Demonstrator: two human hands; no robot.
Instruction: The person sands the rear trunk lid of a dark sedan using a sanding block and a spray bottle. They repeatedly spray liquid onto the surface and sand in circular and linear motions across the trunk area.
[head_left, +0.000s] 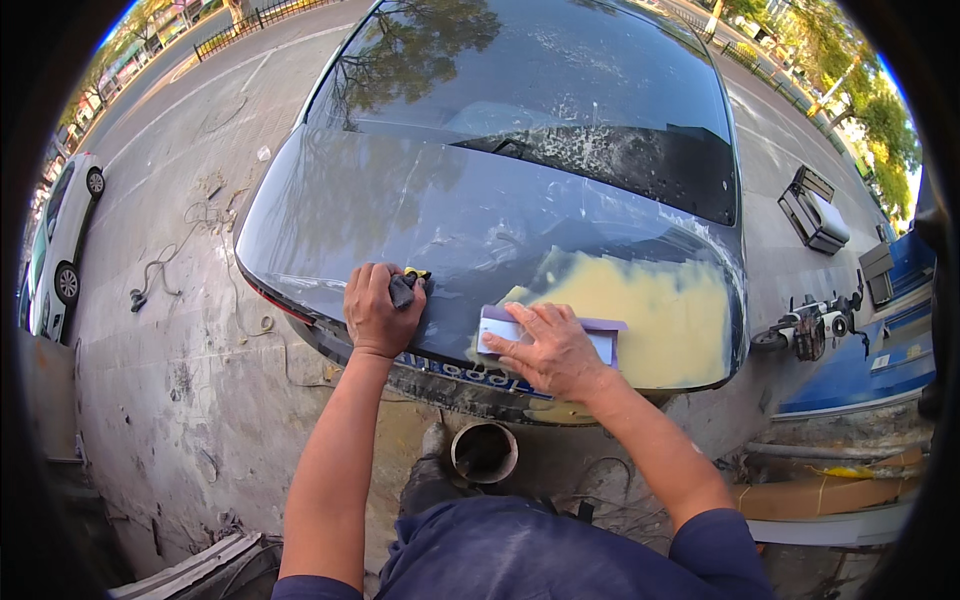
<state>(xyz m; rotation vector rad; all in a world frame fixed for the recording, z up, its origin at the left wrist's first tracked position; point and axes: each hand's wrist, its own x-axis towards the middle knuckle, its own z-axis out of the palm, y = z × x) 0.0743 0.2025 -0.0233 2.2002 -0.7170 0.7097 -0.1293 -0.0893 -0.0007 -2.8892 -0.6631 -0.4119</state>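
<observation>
A dark grey car's trunk lid (337, 187) lies before me. Pale yellow body filler (675, 315) coats its right rear corner, smeared at the edges. My right hand (559, 349) presses a white sanding block (496, 328) flat against the left part of that filler. Purple sandpaper (604, 325) wraps the block and sticks out beyond its right end. Left of the filler, my left hand (379, 311) grips a crumpled dark grey cloth or pad (403, 291), with a bit of yellow and black at its top. This hand rests by the lid's rear edge.
Below the bumper, a bucket (512, 457) with dark contents stands near my feet. Cables (161, 262) trail over the ground at left. A white car (64, 240) is parked farther left. At right are a scooter (814, 326), a cart-like frame (816, 210) and a long cardboard box (817, 496).
</observation>
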